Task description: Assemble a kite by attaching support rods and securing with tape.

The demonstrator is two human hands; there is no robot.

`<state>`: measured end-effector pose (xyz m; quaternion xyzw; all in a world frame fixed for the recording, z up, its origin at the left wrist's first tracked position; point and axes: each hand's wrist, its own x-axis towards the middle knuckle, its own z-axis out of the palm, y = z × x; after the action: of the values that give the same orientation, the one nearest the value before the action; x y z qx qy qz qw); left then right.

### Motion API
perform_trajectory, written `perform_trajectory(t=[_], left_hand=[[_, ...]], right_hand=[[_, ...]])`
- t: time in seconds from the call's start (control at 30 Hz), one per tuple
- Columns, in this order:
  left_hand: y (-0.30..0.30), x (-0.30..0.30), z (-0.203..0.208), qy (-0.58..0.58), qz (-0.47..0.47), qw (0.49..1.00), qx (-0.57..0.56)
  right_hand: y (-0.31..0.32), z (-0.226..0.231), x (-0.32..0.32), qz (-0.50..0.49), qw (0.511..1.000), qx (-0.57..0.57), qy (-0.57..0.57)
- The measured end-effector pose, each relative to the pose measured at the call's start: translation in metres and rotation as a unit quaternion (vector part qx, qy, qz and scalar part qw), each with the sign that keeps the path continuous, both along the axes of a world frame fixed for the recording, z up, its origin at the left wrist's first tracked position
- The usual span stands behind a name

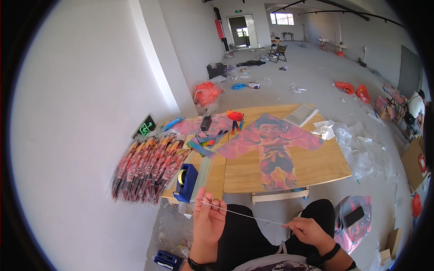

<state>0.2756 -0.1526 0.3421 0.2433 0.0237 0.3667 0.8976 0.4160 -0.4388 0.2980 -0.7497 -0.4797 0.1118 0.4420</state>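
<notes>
A thin white string (253,217) runs between my two hands, above my lap. My left hand (209,219), palm up with its fingers partly curled, has one end across its fingers. My right hand (309,232) pinches the other end between thumb and fingertips. Past my hands, a printed figure-shaped sheet (271,151) with wide pink-purple wings lies flat on the wooden table (239,176). Near my left hand stands a blue tape dispenser (186,185) with a yellowish roll, beside a bundle of pale thin strips (204,174).
Many packed printed sheets (144,171) are stacked at the table's left. A black box (206,123), rainbow ribbons (201,147) and a clear plastic pack (302,114) lie on top. A phone (354,217) rests on printed sheets at my right. Another person (415,110) is at the far right.
</notes>
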Motion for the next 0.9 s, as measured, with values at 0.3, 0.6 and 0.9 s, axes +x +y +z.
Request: perform_trajectory(t=[0.3,0.6,0.9], left_hand=[[-0.006,-0.001,0.0,-0.027,-0.023,0.999,0.017],[-0.009,-0.003,0.0,-0.042,-0.025,0.999,0.022],[-0.008,-0.004,-0.005,-0.022,0.027,0.997,0.062]], right_hand=[[-0.016,-0.01,-0.001,-0.007,0.999,0.014,0.03],[-0.019,-0.008,-0.003,-0.006,0.999,0.015,0.036],[-0.017,-0.007,-0.004,-0.002,0.999,0.012,0.041]])
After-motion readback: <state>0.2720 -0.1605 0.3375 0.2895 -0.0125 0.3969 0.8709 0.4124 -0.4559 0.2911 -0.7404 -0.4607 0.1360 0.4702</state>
